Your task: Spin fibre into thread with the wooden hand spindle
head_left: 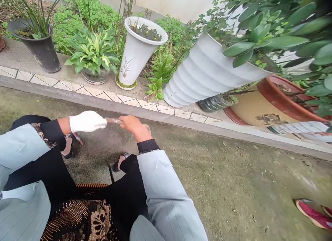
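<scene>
While the gloved left hand (87, 121) pinches a slim brownish object (112, 120), the right hand (131, 124) grasps its other end.

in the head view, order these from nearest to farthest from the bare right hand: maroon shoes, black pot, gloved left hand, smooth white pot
From the right hand:
1. gloved left hand, just to its left
2. smooth white pot, ahead of it
3. black pot, off at the upper left
4. maroon shoes, lower right edge
</scene>
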Motion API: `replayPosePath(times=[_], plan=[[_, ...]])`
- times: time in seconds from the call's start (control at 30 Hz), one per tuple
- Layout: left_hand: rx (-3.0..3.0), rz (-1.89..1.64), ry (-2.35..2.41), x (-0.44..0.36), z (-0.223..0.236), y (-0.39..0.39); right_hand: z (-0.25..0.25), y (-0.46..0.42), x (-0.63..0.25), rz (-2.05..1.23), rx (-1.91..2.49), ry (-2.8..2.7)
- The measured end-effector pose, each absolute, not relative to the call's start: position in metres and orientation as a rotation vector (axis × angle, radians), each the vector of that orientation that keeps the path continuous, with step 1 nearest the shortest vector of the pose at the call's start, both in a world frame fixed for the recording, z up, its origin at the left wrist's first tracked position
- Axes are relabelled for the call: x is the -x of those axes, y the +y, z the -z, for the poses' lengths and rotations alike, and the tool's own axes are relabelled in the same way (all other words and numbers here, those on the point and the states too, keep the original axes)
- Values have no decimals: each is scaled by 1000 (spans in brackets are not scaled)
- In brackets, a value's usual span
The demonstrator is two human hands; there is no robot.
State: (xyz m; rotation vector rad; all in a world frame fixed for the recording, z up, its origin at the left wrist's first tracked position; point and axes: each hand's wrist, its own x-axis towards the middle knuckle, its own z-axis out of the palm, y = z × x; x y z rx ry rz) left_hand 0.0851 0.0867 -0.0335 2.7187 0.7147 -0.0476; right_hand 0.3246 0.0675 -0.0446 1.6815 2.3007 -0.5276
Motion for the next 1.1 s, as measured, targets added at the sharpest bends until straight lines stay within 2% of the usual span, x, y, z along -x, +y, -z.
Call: replayPosePath(times=[0.17,0.23,0.3,0.4,0.53,0.6,0.67,0.73,0.87,1.0,1.1], plan=[[-2394,-127,967,-90,36,128,36,52,-303,1038,-1296,2559],[-2181,-193,974,-93,41,136,28,50,-303,1247,-1435,2665],[-2013,-205,922,-96,45,136,23,52,-308,1352,-1770,2677],[-1921,-69,762,-103,48,122,24,62,-317,1314,-2197,2510],[-2110,-15,587,-110,53,103,39,72,-320,930,-2289,2324],[-2229,38,559,-110,53,100,48,72,-319,713,-2200,2274],[-2321,85,567,-107,50,102,53,68,-317,661,-1984,2260],[-2343,118,603,-102,44,106,52,63,-316,813,-1683,2313],[-2035,25,633,-95,39,112,34,54,-317,1392,-1287,2518],[-1718,-166,586,-97,51,109,18,58,-327,1762,-1727,2589],[-1810,-107,572,-104,57,100,23,66,-335,1668,-2246,2487]])
